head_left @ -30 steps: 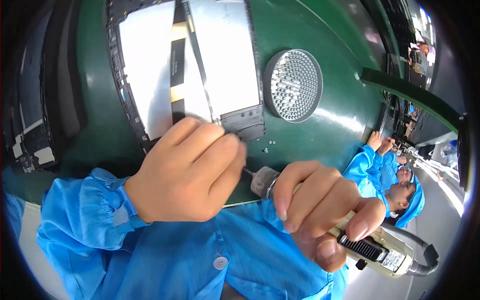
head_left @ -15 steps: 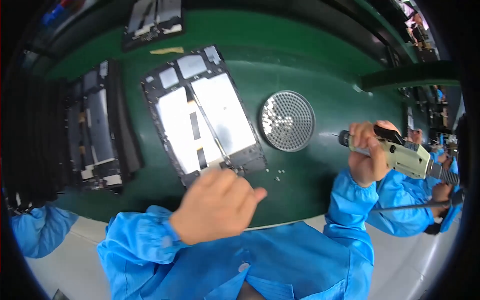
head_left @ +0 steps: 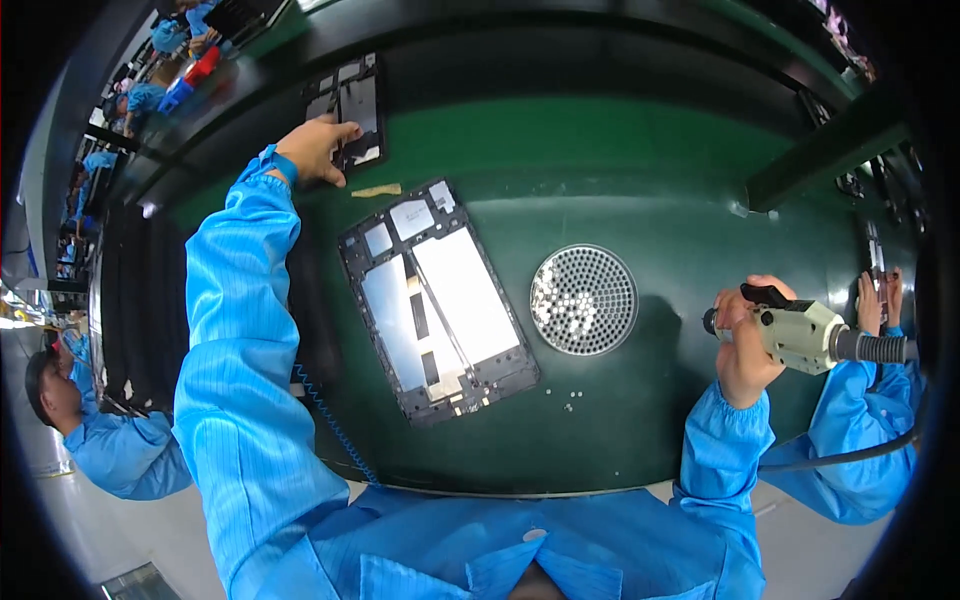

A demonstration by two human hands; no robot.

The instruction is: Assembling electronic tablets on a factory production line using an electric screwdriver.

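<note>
My left hand (head_left: 316, 150) reaches to the far left, over the near left edge of an opened tablet (head_left: 362, 108). Its thumb and forefinger are spread apart, and the other fingers are partly hidden. At the right, my right hand (head_left: 745, 345) is wrapped round a pale electric screwdriver (head_left: 800, 335), held above the bench with its front end toward the left. A second opened tablet (head_left: 470, 300), with bright silver battery panels, lies tilted on the green bench between my arms. Neither hand touches it.
A round perforated dish (head_left: 584, 300) holds small shiny pieces; several more (head_left: 572, 400) lie loose nearby. A yellowish strip (head_left: 376, 190) lies behind the middle tablet. Black stacked panels (head_left: 150, 300) stand left, near a coiled blue cord (head_left: 335, 430). People sit on both sides.
My left hand has moved from the near edge of the middle tablet to the far-left tablet. My right hand still holds the screwdriver. The view has shifted, showing more of the far side.
</note>
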